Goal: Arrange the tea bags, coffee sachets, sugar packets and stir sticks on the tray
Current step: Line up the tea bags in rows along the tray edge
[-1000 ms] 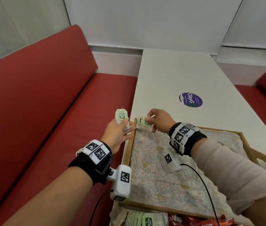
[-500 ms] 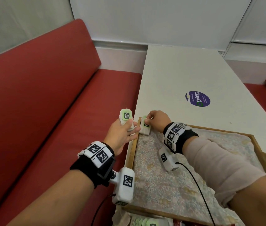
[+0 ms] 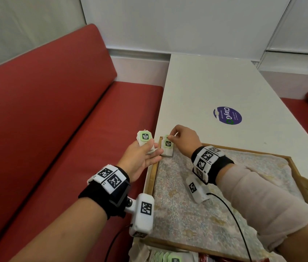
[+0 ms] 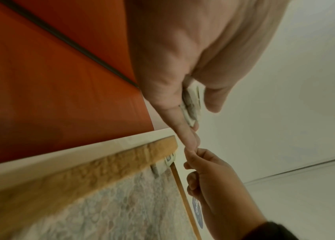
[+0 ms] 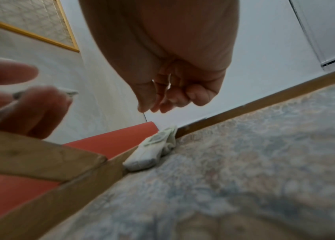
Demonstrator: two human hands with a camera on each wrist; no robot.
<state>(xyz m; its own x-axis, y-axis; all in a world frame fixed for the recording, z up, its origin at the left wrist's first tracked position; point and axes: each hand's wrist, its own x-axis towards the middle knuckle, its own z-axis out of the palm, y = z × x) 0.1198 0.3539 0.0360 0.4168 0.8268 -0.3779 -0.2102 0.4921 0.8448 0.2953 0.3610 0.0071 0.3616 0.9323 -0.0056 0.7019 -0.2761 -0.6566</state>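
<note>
- head view: the right hand (image 3: 184, 140) is at the far left corner of the tray (image 3: 154, 170), its fingertips pinched together just above the tag of a tea bag (image 3: 167, 147) that now lies flat in that corner.
- half a second ago the same bag was between those fingers and being set down; a second ago it was held above the tray, so the placing looks just finished.
- right wrist view: the fingers (image 5: 162, 100) curl together clear above the tea bag (image 5: 152, 150), which lies against the wooden rim (image 5: 265, 100); whether they pinch the string i cannot tell.
- left hand (image 3: 141, 157) stays beside the tray's left edge, thumb and fingers clamped on more tea bags (image 3: 145, 139), one green tag showing on top.
- left wrist view: that small stack (image 4: 191, 107) is squeezed between thumb and forefinger.
- judgement: one bag is in place, the next should go beside it from the left hand's stack.
- more packets (image 3: 168, 257) wait at the tray's near edge, so the task is in its early part.
</note>
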